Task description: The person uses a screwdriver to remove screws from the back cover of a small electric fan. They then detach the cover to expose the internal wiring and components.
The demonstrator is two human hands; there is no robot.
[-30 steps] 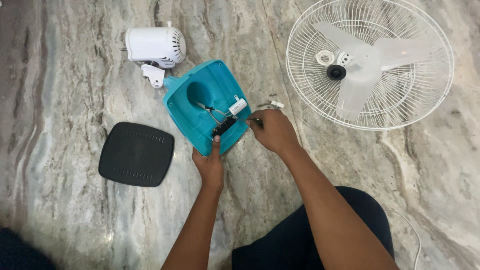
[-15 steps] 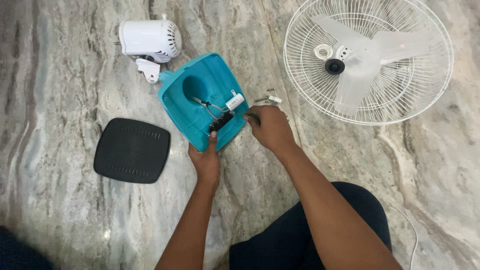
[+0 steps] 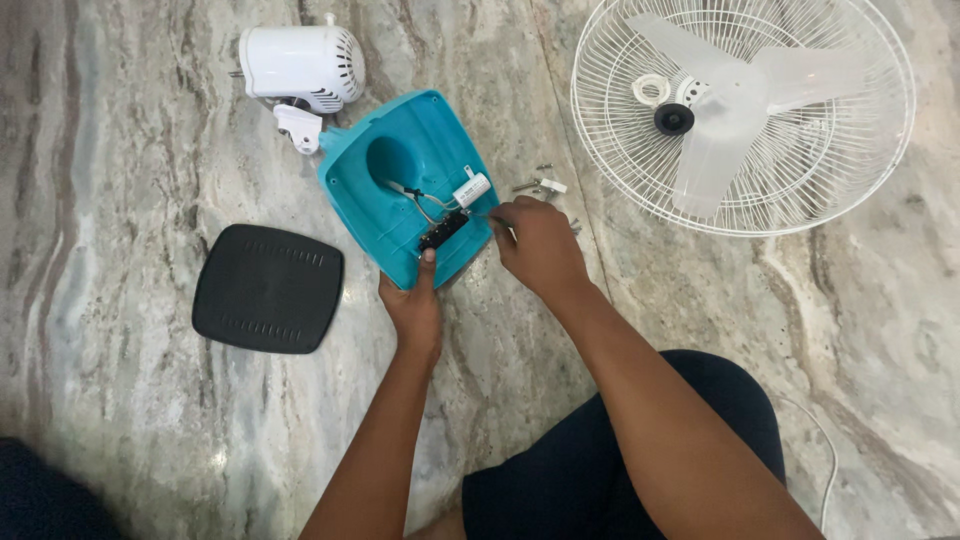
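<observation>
Bracing the teal fan base (image 3: 400,190) on the marble floor (image 3: 130,420), left hand (image 3: 415,305) pinches its near edge; right hand (image 3: 540,245) is closed on something small, unidentifiable, at the wiring (image 3: 430,205). Judged risks: tugged wires; loose screws (image 3: 540,186) scattering.

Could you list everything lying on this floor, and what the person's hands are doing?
Teal plastic fan base shell: one, open side up, centre floor.
White cylindrical capacitor: one, inside the shell, wired.
Black switch block: one, inside the shell's near edge.
White fan motor housing: one, top left.
Black rounded plastic cover plate: one, left of the shell.
White wire fan guard with translucent blades: one, top right.
Small loose metal parts: a few, beside the shell.
Marble floor: grey, veined.
Left hand: grips the shell's near edge.
Right hand: at the shell's right edge; anything it holds is hidden.
</observation>
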